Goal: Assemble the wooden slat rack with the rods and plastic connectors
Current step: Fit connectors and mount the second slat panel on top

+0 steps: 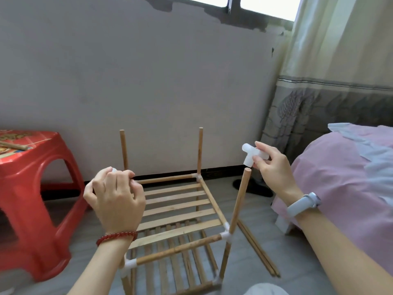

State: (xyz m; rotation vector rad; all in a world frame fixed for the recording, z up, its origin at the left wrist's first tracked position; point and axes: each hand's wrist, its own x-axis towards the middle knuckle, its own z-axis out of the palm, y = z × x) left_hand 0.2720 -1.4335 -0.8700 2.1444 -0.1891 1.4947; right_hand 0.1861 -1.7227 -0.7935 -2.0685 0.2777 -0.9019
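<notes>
A: Which step is this?

B: Capping the uprights, I judge. The rack point(180, 211) stands on the floor point(287, 262) with two slat shelves joined, and four rods rise from its corners. The right hand point(274, 167) pinches a white plastic connector point(254, 155) between thumb and fingers, just above the bare top of the near right rod point(240, 199), apart from it.

A: And the next move?

B: Probably turning one socket straight down over that rod end and pressing it on squarely, so the rod doesn't lean.

A: The other grip?

B: The left hand point(116, 196) is curled at the near left corner, fingers closed around something white point(113, 169), seemingly another connector; the rod beneath is hidden by the hand.

A: Spare parts?

B: Loose rods point(258, 250) lie on the floor, right of the rack.
</notes>
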